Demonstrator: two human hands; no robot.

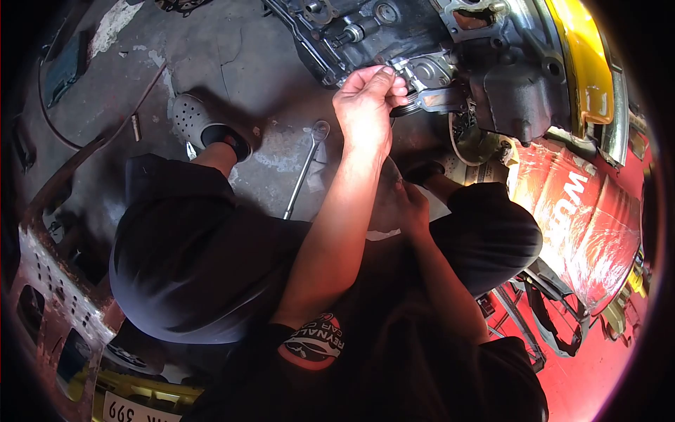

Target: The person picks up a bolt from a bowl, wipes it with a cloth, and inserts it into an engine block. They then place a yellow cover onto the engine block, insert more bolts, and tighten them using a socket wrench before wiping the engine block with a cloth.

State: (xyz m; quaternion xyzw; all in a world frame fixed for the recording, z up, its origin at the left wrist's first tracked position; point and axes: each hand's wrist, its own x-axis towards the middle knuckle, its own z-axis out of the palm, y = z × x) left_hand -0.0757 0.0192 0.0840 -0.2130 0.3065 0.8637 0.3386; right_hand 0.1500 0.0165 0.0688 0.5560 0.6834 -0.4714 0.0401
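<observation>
My left hand is raised to the engine, its thumb and fingers pinched together beside a small bright metal fitting. What lies between the fingertips is mostly hidden. Just right of the fingers a flat metal bracket sticks out over a pulley. Lower down, in shadow between the knees, my right hand is curled against a dark shape with a pale lower edge; I cannot make out what it is. On the floor left of my left forearm lies a long-handled ratchet.
To the right stand a red drum wrapped in clear film and a yellow panel. A curved hose and a small cylindrical piece lie on the concrete floor. A rusty perforated metal frame stands at the left.
</observation>
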